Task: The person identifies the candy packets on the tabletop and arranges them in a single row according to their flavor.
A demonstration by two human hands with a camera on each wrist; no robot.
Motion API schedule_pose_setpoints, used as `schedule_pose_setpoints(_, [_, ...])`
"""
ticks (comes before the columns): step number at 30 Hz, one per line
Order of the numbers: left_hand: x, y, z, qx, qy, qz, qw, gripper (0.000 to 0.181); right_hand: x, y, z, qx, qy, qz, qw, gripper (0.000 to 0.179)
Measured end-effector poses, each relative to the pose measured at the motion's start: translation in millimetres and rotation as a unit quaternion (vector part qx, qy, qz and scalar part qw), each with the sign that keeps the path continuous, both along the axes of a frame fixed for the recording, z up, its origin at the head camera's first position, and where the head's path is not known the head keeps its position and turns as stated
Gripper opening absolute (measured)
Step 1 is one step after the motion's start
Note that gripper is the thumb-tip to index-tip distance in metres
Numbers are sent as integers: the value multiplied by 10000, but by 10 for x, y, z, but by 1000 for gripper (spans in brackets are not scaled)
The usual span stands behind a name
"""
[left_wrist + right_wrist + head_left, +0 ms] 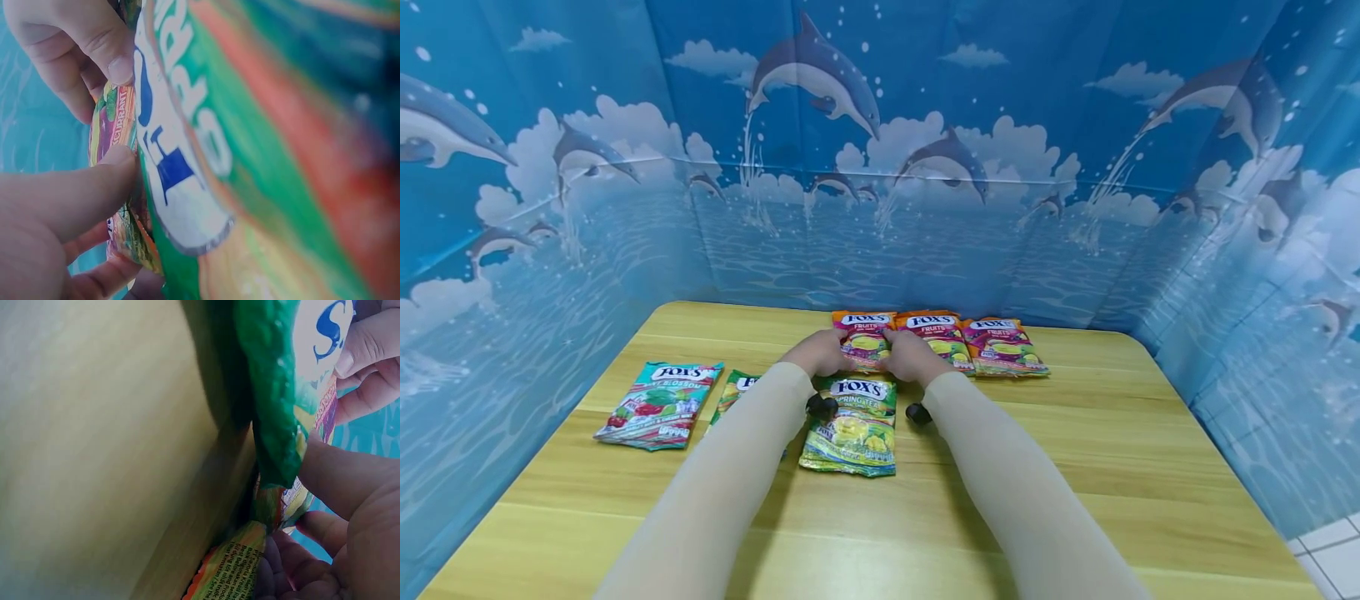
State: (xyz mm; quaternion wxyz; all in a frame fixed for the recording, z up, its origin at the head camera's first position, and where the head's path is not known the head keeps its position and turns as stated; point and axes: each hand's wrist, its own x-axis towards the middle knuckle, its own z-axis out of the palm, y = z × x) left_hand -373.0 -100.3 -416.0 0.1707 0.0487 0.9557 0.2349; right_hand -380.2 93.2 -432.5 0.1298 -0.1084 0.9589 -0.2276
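Between my hands, at the back edge of the table, is an orange and purple Fox's Fruits candy bag. My left hand grips its left side, and my right hand grips the right side. In the left wrist view the left thumb lies on the bag's front, with fingers curled behind. The right wrist view has the right hand bent round the other side. A green Spring Tea candy bag lies just in front, between my wrists.
Two more Fruits bags stand in a row to the right. At the left lie a teal Blossom candy bag and a green bag partly hidden by my left forearm. A dolphin-print curtain closes off the table's back and sides.
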Motion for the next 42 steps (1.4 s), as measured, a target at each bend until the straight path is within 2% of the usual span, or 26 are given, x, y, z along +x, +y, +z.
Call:
schedule_pose_setpoints(9, [-5,-37,-1,155,-83,-73,9998,84,-10,4,5,-4,-42,58,10000,72])
schedule_pose_setpoints(18, [-27,-52,3,215,-205,-188,9994,85,-8,-22,29,8,-132,52,9999,75])
schedule_pose_setpoints(28, [-19,-85,26,591,-381,-25,9975,86,-12,-33,26,-82,-73,-3,9999,79])
schedule_pose_setpoints(35, [-25,-88,8,613,-347,8,9975,94,-21,-44,36,-132,-167,-79,9997,82])
schedule_pose_setpoints(42, [-18,-106,-24,687,-260,62,9973,94,-54,-51,30,-286,-303,-228,9989,83])
